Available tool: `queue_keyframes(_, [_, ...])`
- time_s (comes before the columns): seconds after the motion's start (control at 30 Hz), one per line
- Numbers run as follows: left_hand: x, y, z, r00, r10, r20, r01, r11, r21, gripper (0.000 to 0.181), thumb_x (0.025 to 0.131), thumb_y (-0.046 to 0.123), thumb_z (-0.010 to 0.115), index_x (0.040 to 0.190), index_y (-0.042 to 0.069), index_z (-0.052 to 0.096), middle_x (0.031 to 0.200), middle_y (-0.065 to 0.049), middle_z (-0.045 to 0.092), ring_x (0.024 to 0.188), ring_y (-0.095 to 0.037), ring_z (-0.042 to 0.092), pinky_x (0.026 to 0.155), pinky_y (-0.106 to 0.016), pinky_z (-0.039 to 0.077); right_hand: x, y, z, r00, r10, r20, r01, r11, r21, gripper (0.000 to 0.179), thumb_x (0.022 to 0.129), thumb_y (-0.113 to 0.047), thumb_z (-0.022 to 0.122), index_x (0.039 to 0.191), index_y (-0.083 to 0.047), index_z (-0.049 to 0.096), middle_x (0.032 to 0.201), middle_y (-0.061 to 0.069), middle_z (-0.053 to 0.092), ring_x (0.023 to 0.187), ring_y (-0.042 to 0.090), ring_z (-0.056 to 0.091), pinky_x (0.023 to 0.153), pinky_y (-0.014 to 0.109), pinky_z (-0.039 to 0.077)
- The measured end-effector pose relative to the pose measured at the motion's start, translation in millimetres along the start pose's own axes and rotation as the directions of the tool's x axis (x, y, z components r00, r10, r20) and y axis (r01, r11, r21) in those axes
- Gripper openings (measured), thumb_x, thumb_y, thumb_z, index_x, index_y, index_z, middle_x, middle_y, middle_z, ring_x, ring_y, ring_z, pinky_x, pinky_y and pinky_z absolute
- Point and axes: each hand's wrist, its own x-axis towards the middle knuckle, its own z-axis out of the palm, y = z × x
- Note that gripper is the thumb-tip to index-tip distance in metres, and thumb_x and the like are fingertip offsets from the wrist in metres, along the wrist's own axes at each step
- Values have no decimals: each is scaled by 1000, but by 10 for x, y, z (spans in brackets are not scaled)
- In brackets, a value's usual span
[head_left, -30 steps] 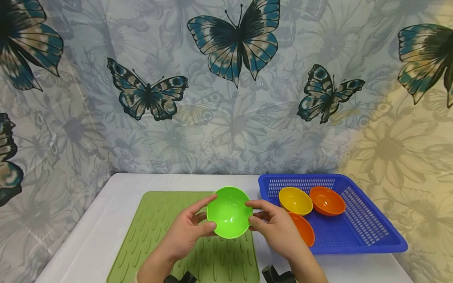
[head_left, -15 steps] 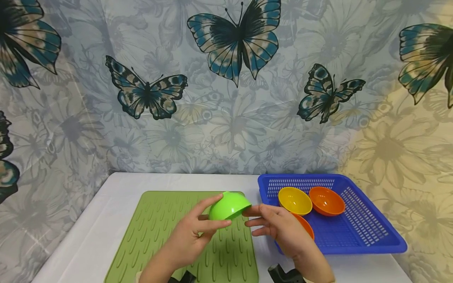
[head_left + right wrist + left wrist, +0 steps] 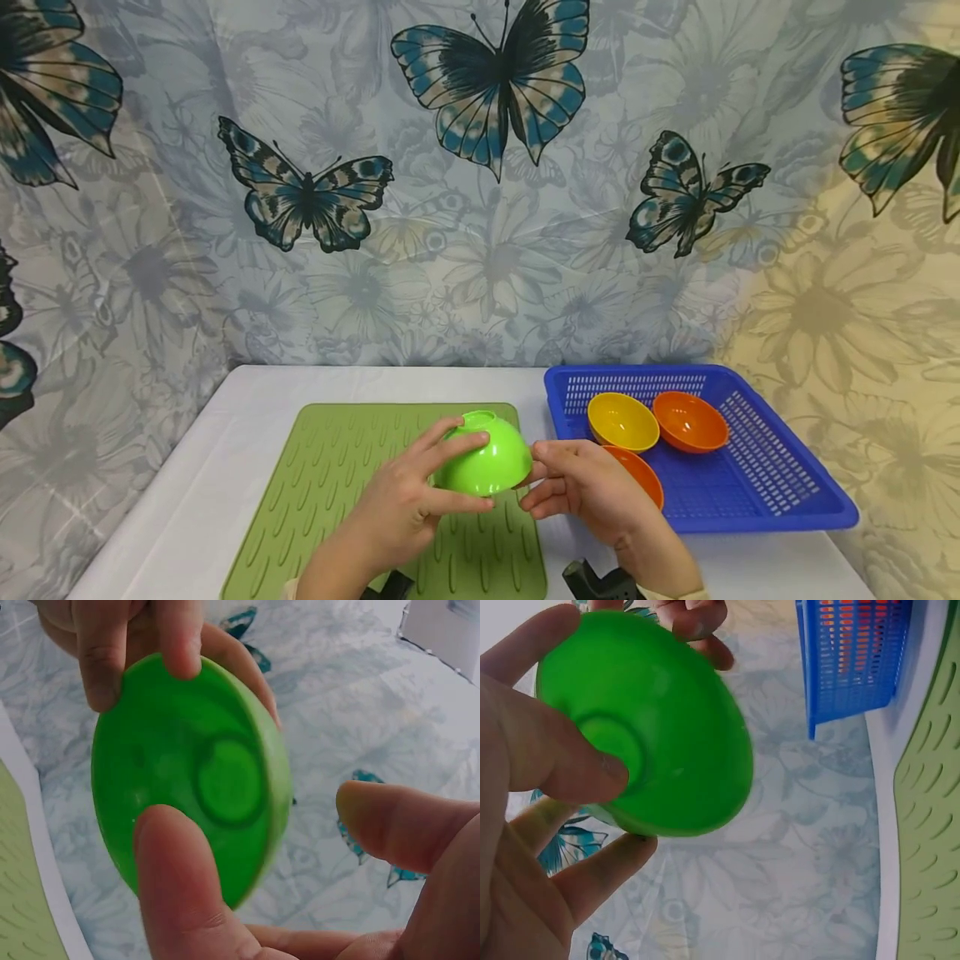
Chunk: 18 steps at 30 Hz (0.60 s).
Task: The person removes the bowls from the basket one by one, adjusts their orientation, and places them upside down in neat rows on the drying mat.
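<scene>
A green bowl (image 3: pixel 495 467) is held in the air above the green mat, turned over with its base upward and tilted. My left hand (image 3: pixel 401 492) grips it from the left, several fingers over the outside and the thumb low by the rim. In the left wrist view that thumb crosses in front of the bowl (image 3: pixel 690 742). My right hand (image 3: pixel 600 496) is at the bowl's right rim. In the right wrist view one right finger overlaps the bowl's (image 3: pixel 165 765) inside, and the right thumb (image 3: pixel 397 825) stands apart from it. Whether that finger touches is unclear.
The green ridged mat (image 3: pixel 300 500) lies on a white-covered table (image 3: pixel 172 500). To the right is a blue perforated basket (image 3: pixel 750 508) with a yellow bowl (image 3: pixel 622 422), an orange bowl (image 3: pixel 690 423) and another orange bowl (image 3: pixel 641 477), partly hidden by my right hand. A butterfly-print cloth (image 3: pixel 465 308) hangs behind.
The green bowl has turned from its inside facing me to base up. My left hand has turned with it; my right hand has loosened from its pinch on the rim.
</scene>
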Motion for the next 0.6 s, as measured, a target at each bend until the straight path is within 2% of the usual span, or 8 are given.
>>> queue_keyframes(0.17, [2,-2,4,999,34,40,-35,999,22,68,48,-13,57,90,36,75,137,2,47,126,-35,39,86,-39,48,16,17,-13,1000,16,-19,-16,1000,-1,30,101,-16,42,118,4,55,95,13,67,78,23,67,74,39,53])
queue_keyframes(0.3, [13,10,10,996,55,72,-58,997,45,66,46,-12,62,88,36,76,138,4,46,127,-34,37,93,-40,42,17,19,-27,999,40,-23,-40,999,-3,31,100,-17,43,119,7,53,93,11,66,79,24,67,76,40,52])
queue_keyframes(0.47, [36,56,16,991,75,110,-83,994,66,59,46,-7,69,86,36,76,140,6,44,130,-31,35,97,-44,39,33,32,-23,998,57,-38,-59,997,-56,40,100,-19,44,124,13,47,101,16,65,80,25,67,76,42,52])
queue_keyframes(0.6, [54,99,22,986,84,145,-95,993,71,57,48,-4,73,87,37,76,141,6,42,131,-30,32,95,-49,38,38,32,-16,994,81,-75,-88,992,-90,44,100,-23,44,125,13,45,106,19,61,76,26,67,72,42,53])
